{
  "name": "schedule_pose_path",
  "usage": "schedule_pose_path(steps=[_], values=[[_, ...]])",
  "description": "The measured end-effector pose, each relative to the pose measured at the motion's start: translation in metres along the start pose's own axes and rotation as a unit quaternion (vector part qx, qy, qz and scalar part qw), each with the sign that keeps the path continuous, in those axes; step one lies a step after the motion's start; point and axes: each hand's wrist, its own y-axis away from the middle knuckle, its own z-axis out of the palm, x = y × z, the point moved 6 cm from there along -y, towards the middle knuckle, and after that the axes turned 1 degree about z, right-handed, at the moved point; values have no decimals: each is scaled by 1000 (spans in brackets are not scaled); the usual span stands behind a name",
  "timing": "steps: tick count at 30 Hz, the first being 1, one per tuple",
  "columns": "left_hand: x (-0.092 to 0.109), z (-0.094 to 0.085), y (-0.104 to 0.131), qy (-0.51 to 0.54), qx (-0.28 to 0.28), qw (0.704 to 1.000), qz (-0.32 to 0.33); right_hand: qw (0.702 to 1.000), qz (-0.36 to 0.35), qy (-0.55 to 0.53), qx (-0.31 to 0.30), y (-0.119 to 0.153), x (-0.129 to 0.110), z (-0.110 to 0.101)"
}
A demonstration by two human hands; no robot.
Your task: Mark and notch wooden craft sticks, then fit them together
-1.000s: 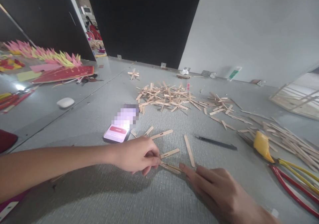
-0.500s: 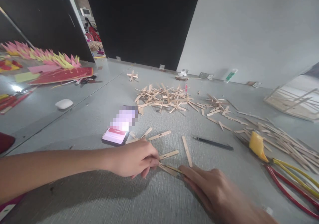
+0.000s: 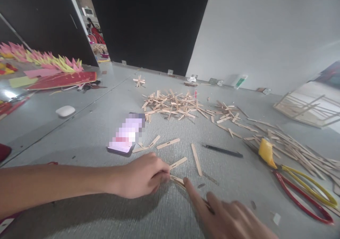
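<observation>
My left hand [image 3: 142,175] rests on the grey table and pinches the left end of a thin wooden craft stick [image 3: 177,179]. My right hand [image 3: 225,216], blurred by motion, lies at the lower right with its index fingertip on the same stick. Loose notched sticks [image 3: 177,163] lie just beyond my fingers, one longer stick [image 3: 197,155] standing apart to the right. A phone [image 3: 126,136] with a lit screen lies behind my left hand.
A big heap of glued stick crosses [image 3: 172,105] and loose sticks [image 3: 292,146] fills the middle and right. A black pen [image 3: 222,150], red-and-yellow-handled cutters [image 3: 297,182], a white case [image 3: 65,111], coloured paper shapes [image 3: 47,60] and a stick frame [image 3: 305,107] lie around.
The view has tilted down a little. My right hand has slid back toward me and its fingertip now presses the stick closer to my left hand. My left hand stays put.
</observation>
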Motion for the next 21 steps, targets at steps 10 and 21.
schedule_pose_path(steps=[10, 21], values=[[-2, 2, -2, -13, 30, 999, -5, 997, 55, -41, -28, -1, 19, 17], [-4, 4, 0, -60, 86, 994, 40, 994, -2, 43, -104, -20, 22, 33]])
